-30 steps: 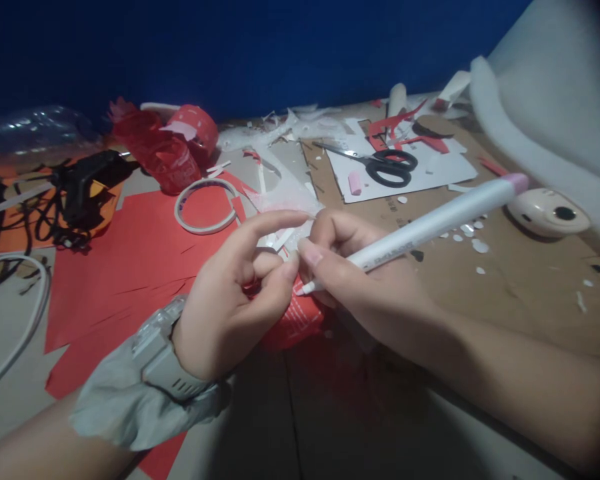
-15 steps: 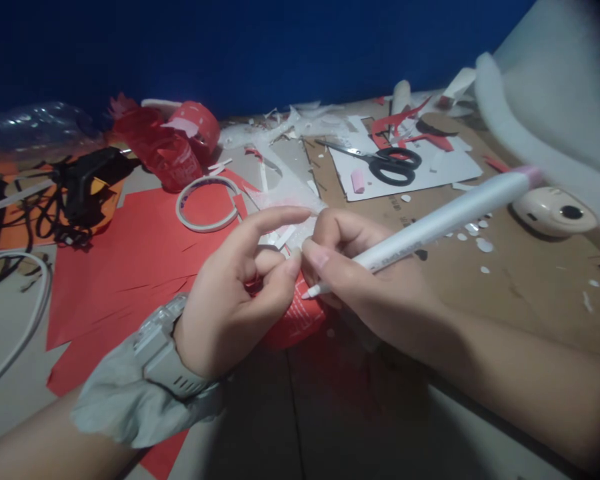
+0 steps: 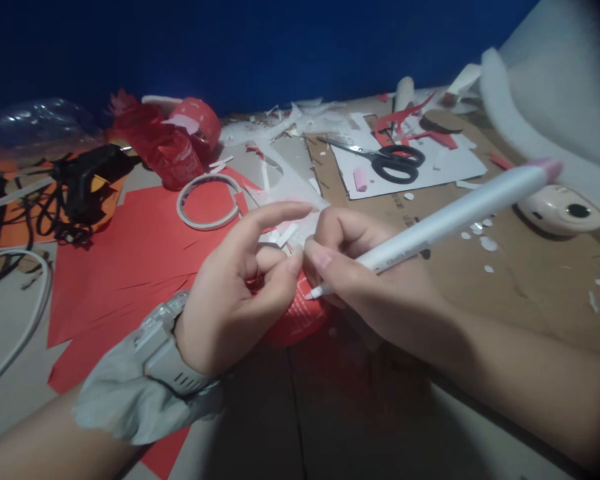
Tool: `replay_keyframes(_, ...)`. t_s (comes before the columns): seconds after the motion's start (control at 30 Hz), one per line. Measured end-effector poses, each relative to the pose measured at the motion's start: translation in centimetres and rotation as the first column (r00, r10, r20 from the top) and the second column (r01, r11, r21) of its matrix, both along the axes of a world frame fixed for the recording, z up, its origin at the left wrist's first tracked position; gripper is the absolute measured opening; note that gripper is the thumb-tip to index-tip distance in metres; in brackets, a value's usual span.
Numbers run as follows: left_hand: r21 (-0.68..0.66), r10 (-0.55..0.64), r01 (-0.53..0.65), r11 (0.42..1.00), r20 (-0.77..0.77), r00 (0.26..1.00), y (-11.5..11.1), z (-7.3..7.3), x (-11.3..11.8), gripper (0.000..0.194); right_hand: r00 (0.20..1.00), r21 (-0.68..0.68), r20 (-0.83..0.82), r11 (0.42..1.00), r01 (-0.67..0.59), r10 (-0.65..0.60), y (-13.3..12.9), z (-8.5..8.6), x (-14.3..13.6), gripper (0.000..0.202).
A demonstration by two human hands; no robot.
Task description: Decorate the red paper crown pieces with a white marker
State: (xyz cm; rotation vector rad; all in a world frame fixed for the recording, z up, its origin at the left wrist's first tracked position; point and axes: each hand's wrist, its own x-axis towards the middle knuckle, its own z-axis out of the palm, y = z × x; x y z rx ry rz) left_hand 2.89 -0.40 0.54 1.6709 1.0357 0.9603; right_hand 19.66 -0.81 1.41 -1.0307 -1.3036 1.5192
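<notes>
Brown cardboard [image 3: 525, 287], pale tiles [image 3: 10, 313], blue wall [image 3: 280, 53]

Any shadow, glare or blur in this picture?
Head view: dark shadow on the tiles below the left hand and right hand; head view: lettering on the white pen too soft to read; head view: small glints on the clear plastic.
</notes>
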Motion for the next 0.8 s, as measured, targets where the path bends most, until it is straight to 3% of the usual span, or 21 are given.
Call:
replay_keyframes(0.1,0.000,-0.001,0.001,1.000,0.009,1.000,0.00,-0.04,-0.02,0.038,0.999,-0.010,0.041,1.000,-0.028,0.029,0.03,0.26,0.05,0.031)
replay_keyframes(0.3,-0.036,0.032,-0.031,0.999,0.039,0.999,0.10,0.23,0.27,0.041,0.999,0.025,0.013,0.999,0.036,-0.036,-0.24,-0.33,0.03,0.029)
replay_keyframes(0.5,-0.095,0.062,-0.060,0.994,0.010,0.998,-0.06,0.76,0.38,0.043,0.997,0.009,0.073,0.999,-0.041,0.040,0.00,0.31,0.20,0.032)
replay_keyframes(0.63,-0.123,0.071,-0.069,0.990,0.014,0.997,-0.08,0.80,0.35,0.045,0.998,0.070,0.040,0.997,0.045,-0.047,-0.18,0.16,-0.06,0.032)
replay_keyframes(0.8,-0.074,0.040,-0.042,0.996,-0.025,0.999,-0.04,0.67,0.15,0.040,0.999,0.102,0.026,0.994,0.040,-0.043,-0.30,-0.13,-0.26,0.031)
